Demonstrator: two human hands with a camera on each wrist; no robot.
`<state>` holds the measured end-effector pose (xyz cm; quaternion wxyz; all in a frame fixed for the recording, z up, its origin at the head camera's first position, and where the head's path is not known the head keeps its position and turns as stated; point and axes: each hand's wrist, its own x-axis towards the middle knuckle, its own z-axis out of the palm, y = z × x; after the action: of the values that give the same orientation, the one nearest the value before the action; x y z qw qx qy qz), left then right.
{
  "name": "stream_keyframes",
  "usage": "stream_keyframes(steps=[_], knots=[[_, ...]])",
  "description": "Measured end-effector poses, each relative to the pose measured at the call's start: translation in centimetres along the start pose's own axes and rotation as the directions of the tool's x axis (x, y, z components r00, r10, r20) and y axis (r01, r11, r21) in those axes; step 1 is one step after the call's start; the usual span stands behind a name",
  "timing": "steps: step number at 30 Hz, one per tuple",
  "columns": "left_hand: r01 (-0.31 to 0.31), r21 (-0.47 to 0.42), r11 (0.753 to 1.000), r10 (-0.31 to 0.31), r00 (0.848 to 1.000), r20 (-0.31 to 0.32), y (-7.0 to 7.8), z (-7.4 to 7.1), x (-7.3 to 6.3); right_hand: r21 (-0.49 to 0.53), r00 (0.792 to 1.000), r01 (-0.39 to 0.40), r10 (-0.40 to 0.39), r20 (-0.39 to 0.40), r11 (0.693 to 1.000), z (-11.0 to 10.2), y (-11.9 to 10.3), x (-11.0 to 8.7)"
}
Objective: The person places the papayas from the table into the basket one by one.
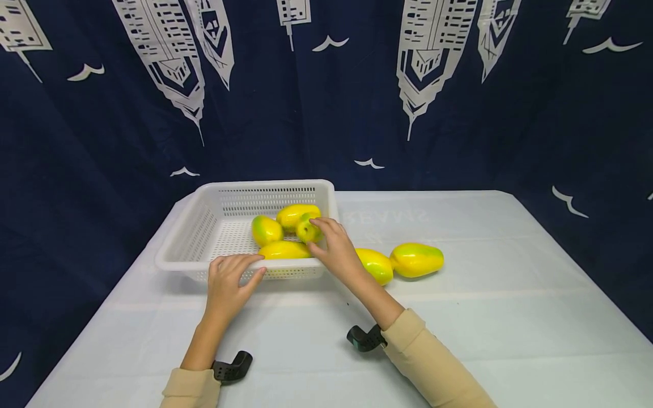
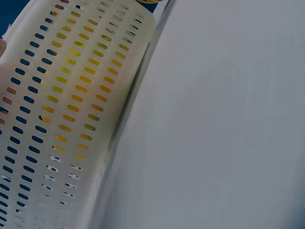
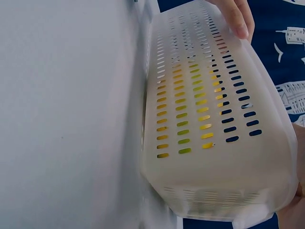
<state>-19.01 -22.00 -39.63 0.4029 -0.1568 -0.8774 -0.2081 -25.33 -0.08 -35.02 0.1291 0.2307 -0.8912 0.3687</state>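
Note:
A white slotted plastic basket [image 1: 194, 265] holds several yellow-green mangoes [image 1: 267, 231]. My left hand [image 1: 228, 283] grips its front rim, fingers over the edge and thumb on the outside; the right wrist view also shows those left-hand fingers [image 3: 234, 19] on the rim. Inside the basket's right end, my right hand [image 1: 336, 252] holds a greenish mango [image 1: 307, 229] between fingers and thumb. Part of that hand [image 3: 291, 200] shows beside the basket in the right wrist view. Through the slots of the basket wall [image 2: 102, 138], yellow fruit shows in the left wrist view.
Two more mangoes lie on the white-covered table [image 1: 510, 317] right of the basket: one mango [image 1: 377, 266] partly behind my right forearm, another mango [image 1: 417, 260] touching it. A dark blue curtain [image 1: 306, 124] with white prints hangs behind the table.

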Motion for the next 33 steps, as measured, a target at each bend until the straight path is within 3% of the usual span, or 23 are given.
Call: stream_keyframes(steps=[10,15,27,33], knots=[[-0.003,0.001,1.000,0.003,1.000,-0.001,-0.1,0.1,0.0,0.181,0.996,0.005,0.011,-0.089,0.983,0.2,0.7,-0.5],[-0.006,0.000,1.000,0.006,1.000,-0.007,-0.2,0.1,0.0,0.265,0.996,0.008,0.016,-0.088,0.964,0.0,0.9,-0.4],[0.003,0.004,1.000,-0.003,1.000,0.000,-0.2,0.1,0.0,0.366,0.998,-0.012,0.032,-0.050,0.931,-0.8,1.0,-0.9],[0.002,0.003,1.000,-0.002,1.000,0.000,-0.3,0.2,0.1,0.348,0.998,0.019,0.001,-0.056,0.937,-1.1,1.1,-1.2]])
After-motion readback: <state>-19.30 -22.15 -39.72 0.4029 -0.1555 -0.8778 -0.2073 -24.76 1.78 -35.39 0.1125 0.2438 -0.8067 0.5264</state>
